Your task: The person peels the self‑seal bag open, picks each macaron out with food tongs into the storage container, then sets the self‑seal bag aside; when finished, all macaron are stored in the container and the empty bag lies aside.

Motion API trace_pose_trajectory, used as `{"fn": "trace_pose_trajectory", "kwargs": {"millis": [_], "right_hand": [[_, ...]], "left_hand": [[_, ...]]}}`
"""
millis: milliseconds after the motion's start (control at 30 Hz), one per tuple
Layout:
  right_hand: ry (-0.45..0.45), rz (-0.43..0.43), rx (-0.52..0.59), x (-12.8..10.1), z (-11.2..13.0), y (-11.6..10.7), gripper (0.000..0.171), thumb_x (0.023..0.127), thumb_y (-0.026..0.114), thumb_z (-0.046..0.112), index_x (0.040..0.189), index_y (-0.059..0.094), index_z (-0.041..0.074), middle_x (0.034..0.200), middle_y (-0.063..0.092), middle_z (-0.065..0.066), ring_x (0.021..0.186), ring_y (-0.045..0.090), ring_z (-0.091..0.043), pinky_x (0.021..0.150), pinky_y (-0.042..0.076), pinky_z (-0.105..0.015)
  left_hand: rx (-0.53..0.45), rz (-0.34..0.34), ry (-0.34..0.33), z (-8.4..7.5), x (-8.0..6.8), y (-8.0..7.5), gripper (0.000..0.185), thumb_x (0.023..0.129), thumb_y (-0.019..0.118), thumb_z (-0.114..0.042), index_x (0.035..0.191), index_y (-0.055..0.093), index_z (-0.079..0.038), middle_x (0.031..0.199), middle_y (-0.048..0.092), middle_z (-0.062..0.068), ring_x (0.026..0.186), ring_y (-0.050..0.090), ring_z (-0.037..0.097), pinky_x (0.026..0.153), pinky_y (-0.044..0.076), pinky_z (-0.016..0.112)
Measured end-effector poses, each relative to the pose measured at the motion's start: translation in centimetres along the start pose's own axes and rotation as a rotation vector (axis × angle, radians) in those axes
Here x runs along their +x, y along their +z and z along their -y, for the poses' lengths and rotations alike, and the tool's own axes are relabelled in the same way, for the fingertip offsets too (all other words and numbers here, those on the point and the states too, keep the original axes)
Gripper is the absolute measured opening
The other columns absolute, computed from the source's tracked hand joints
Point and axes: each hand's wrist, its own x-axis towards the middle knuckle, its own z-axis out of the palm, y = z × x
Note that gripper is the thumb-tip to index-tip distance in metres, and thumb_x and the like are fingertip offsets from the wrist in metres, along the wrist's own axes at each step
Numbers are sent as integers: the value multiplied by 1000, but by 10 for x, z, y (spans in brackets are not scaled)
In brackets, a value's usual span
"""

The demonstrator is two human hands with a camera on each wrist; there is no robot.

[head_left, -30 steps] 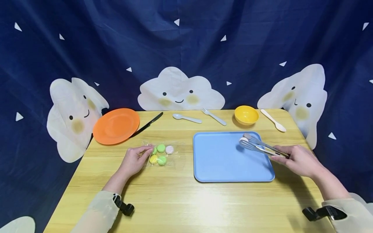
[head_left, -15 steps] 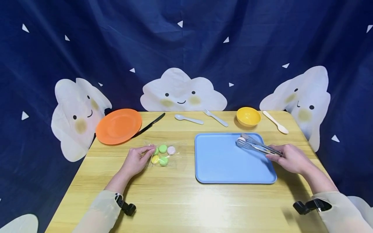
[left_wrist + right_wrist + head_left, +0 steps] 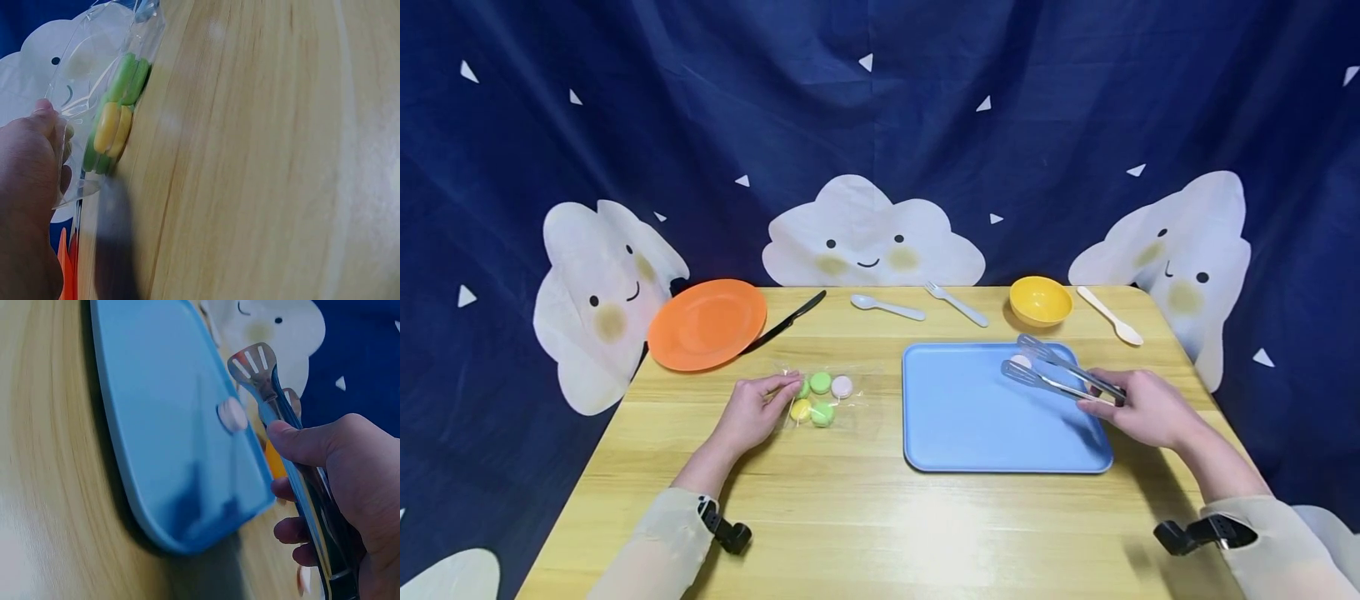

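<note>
At the left of the table my left hand (image 3: 760, 408) pinches the near left end of a clear plastic bag (image 3: 859, 408). Several macarons lie inside it: green ones (image 3: 822, 414), a yellow one (image 3: 801, 410) and a pale pink one (image 3: 842, 387). My right hand (image 3: 1142, 407) grips metal tongs (image 3: 1060, 388) over the right side of the blue tray (image 3: 970, 450). Their slotted tips are spread apart. A pale pink macaron (image 3: 232, 415) rests on the tray close to its far edge, with the tong tips above it in the right wrist view.
Along the table's far side lie an orange plate (image 3: 707, 325), a black knife (image 3: 784, 323), a grey spoon (image 3: 887, 308), a grey fork (image 3: 957, 303), a yellow bowl (image 3: 1041, 302) and a cream spoon (image 3: 1109, 315). Behind hangs a dark blue cloud-printed curtain (image 3: 880, 100).
The tongs have moved slightly left over the tray and their tips have spread, letting go of the pink macaron, which now rests on the tray. The left hand keeps its hold on the bag.
</note>
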Motion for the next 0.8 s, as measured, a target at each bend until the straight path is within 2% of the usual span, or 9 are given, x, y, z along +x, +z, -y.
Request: {"fn": "trace_pose_trajectory", "kwargs": {"millis": [200,400,433,533,567,633,667,733,800], "right_hand": [[-61,-16,31,6,27,1,61,93,84,39,134,70,-4,57,37,12,48,37,-8,48,32,-27],[-192,-28,46,16,52,14,44,92,85,34,125,78,7,58,40,16,47,36,-2,45,34,-25],[-209,-25,48,18,56,16,41,92,85,34,124,79,8,60,46,17,49,38,-1,45,34,-25],[-246,-9,65,23,66,24,38,93,84,33,123,80,10,78,73,8,55,46,0,46,35,-25],[-258,-1,69,25,70,27,37,94,84,33,123,81,10,87,78,4,59,53,-1,47,39,-25],[-290,8,70,29,77,33,34,95,82,32,122,81,11,106,80,-1,70,65,-3,53,49,-27],[-301,16,71,31,80,36,34,96,82,32,122,81,11,110,80,-3,74,68,-5,56,52,-28],[-321,30,66,36,88,42,32,96,81,32,121,82,11,112,79,-1,84,72,-7,63,56,-30],[-333,48,61,40,96,47,31,97,80,32,120,82,12,113,79,-1,84,72,-7,63,56,-30]], "left_hand": [[-2,-17,29,1,0,1,18,102,74,-13,114,81,-3,116,77,14,111,74,32,99,59,51],[-13,-29,49,1,0,1,16,102,73,-11,114,81,-3,115,78,14,110,74,31,97,60,49],[-15,-29,50,1,0,1,16,103,73,-11,114,81,-3,115,78,13,110,74,31,98,60,49],[-20,-31,52,2,0,2,16,103,73,-12,115,81,-4,116,78,12,111,74,28,99,59,46],[-21,-31,52,2,0,2,16,103,73,-12,115,81,-4,116,78,12,112,74,27,99,59,45],[-28,-33,51,2,0,2,17,103,73,-12,115,81,-4,116,78,11,112,74,27,100,59,45],[-30,-36,50,2,0,2,17,103,73,-12,115,81,-4,116,78,11,112,74,28,100,59,45],[-32,-39,51,3,0,3,17,103,73,-11,115,81,-3,116,77,12,112,74,29,99,59,46],[-35,-44,51,3,0,3,17,102,73,-11,115,80,-3,116,78,11,111,74,29,99,59,47]]}}
